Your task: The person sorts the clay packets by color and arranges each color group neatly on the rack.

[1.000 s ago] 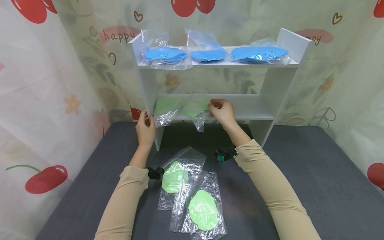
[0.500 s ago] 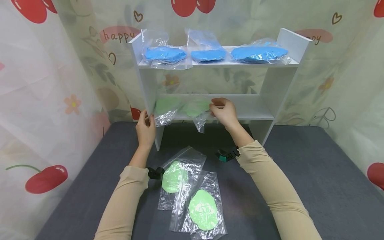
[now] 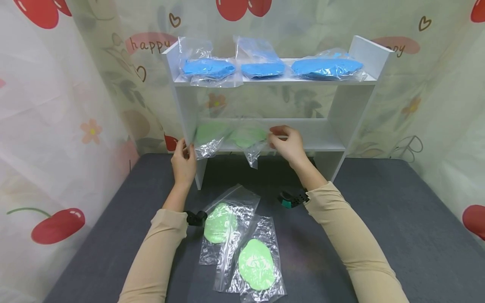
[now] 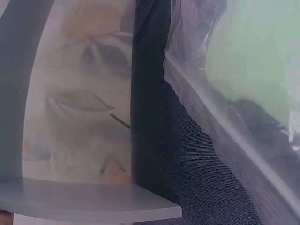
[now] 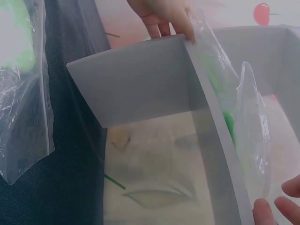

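My left hand (image 3: 183, 166) holds the left side panel of the white two-tier shelf (image 3: 303, 148); in the right wrist view its fingers lie against that panel. On the lower tier, a clear zip bag with a flat green piece (image 3: 211, 132) lies at the left end. Beside it lies a second bag with a green piece (image 3: 248, 136), its plastic corner hanging over the front edge. My right hand (image 3: 289, 145) is just right of this second bag. In the right wrist view, the right fingertips (image 5: 263, 213) are spread beside the plastic, thumb and fingers apart.
Two more clear bags with green pieces, one upper (image 3: 219, 225) and one lower (image 3: 257, 265), overlap on the dark table (image 3: 401, 219). Blue-filled bags stand on the top tier: left (image 3: 209, 68), middle (image 3: 262, 69) and right (image 3: 327, 68). A patterned curtain (image 3: 113, 105) surrounds the table.
My right hand has shifted slightly right, off the edge of the second green bag, and that bag's green piece shows more fully. The left hand stays where it was.
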A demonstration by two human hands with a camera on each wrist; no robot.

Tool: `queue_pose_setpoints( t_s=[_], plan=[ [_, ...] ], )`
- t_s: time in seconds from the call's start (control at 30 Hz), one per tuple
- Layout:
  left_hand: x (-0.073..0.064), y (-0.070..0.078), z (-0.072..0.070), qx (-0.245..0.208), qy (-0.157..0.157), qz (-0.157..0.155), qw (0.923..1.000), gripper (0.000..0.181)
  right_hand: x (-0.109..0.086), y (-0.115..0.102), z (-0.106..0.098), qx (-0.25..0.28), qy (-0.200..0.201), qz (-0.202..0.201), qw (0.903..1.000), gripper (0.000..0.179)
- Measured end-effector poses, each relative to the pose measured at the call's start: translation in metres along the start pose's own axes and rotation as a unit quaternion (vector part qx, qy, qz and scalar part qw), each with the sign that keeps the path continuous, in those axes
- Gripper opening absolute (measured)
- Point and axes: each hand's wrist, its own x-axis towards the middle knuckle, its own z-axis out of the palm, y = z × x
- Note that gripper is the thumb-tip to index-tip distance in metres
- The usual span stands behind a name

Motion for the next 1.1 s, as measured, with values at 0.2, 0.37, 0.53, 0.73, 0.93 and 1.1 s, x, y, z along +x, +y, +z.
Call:
queue_pose_setpoints(
  t_s=[0.2, 0.37, 0.53, 0.73, 0.93, 1.1],
  plan=[
    [0.0, 0.0, 0.0, 0.0, 0.001, 0.0, 1.0, 0.03, -0.007, 0.003, -0.005, 0.008, 0.005, -0.019, 0.9998, 0.036],
    [0.001, -0.001, 0.0, -0.001, 0.0, 0.002, 1.0, 0.03, -0.015, 0.005, -0.01, 0.016, 0.016, -0.045, 0.9987, 0.034],
    [0.001, -0.001, 0.0, 0.002, -0.002, 0.003, 1.0, 0.03, -0.025, 0.008, -0.014, 0.032, 0.015, -0.067, 0.9971, 0.033],
    [0.001, 0.001, -0.002, 0.008, -0.004, 0.004, 1.0, 0.03, -0.038, 0.01, -0.015, 0.047, 0.003, -0.07, 0.9964, 0.029],
    [0.002, 0.001, -0.003, 0.001, -0.011, 0.003, 0.9999, 0.03, -0.051, 0.016, -0.015, 0.037, -0.01, -0.069, 0.9968, 0.027],
    [0.004, 0.001, -0.007, -0.001, -0.029, -0.009, 0.9995, 0.032, -0.062, 0.025, -0.014, 0.031, -0.035, -0.053, 0.9975, 0.026]
  ],
)
